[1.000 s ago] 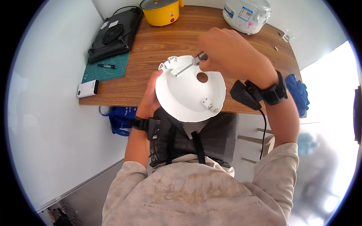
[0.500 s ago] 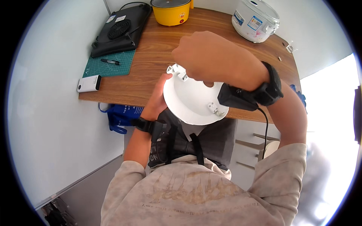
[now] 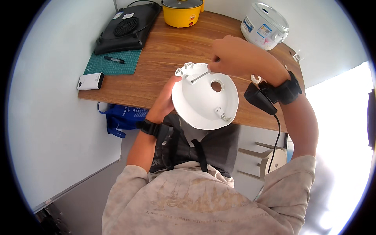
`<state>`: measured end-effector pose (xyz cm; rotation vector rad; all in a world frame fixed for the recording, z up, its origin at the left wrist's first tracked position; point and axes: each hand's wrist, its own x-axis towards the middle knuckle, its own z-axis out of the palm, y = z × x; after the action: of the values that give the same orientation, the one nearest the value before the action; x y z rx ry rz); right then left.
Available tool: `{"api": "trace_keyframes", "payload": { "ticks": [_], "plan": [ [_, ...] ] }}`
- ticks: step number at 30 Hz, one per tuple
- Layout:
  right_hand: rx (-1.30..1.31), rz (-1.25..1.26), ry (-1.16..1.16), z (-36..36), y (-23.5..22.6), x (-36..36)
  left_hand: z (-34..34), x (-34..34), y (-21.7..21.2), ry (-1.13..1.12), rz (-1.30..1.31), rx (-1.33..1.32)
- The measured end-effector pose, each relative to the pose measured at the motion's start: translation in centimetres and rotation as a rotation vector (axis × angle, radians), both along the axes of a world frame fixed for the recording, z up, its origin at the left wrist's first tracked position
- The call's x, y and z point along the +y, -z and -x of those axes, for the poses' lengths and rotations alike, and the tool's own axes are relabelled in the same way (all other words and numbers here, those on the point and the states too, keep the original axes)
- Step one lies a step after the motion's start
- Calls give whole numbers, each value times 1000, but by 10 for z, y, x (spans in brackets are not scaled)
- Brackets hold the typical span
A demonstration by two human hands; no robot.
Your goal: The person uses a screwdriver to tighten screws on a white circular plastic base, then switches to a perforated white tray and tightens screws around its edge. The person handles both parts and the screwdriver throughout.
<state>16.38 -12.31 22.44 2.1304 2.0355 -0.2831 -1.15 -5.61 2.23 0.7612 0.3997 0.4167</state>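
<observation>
My left hand (image 3: 167, 95) grips the left rim of a round white plastic cover (image 3: 199, 105), thumb on the edge, fingers hidden beneath. The cover is hollow side up, with a round hole and small white brackets inside. My right hand (image 3: 231, 56) is closed above its far rim. From that fist a thin metal shaft, seemingly a screwdriver (image 3: 200, 76), slants down to the left. Its tip is at the bracket (image 3: 189, 79) near the cover's far left edge; contact is unclear. The fist hides the handle. Another bracket (image 3: 222, 113) sits near the cover's near right rim.
On the wooden table (image 3: 156, 84) stand a yellow electric pot (image 3: 180, 16) and a white rice cooker (image 3: 264, 29). A black fan stand (image 3: 125, 29), green cutting mat (image 3: 131, 64), black pen (image 3: 114, 59) and white power bank (image 3: 90, 81) lie left. A small white ring (image 3: 255, 79) lies right.
My right hand has moved right, uncovering the cover's far left bracket, the hole and the metal shaft. My left hand still grips the rim.
</observation>
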Motion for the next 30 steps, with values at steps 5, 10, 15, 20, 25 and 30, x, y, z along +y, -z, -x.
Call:
{"api": "trace_keyframes", "payload": {
  "ticks": [5, 10, 15, 20, 25, 30],
  "plan": [
    [93, -104, -51, -17, 4, -6, 1, 3, 4, 51, 16, -17],
    [0, -177, -219, -10, 5, -8, 1, 5, 8, 42, 22, -71],
    [112, -80, -293, -3, -15, 0, 1, 4, 5, 52, 18, -59],
    [214, -114, -358, -15, -9, 3, 2, 4, 4, 36, 45, -46],
    [246, -97, -334, -45, -10, 11, 3, 7, 6, 58, 74, -17],
    [317, 70, -243, -60, -12, 21, 1, 7, 6, 77, 78, -31]
  ]
}}
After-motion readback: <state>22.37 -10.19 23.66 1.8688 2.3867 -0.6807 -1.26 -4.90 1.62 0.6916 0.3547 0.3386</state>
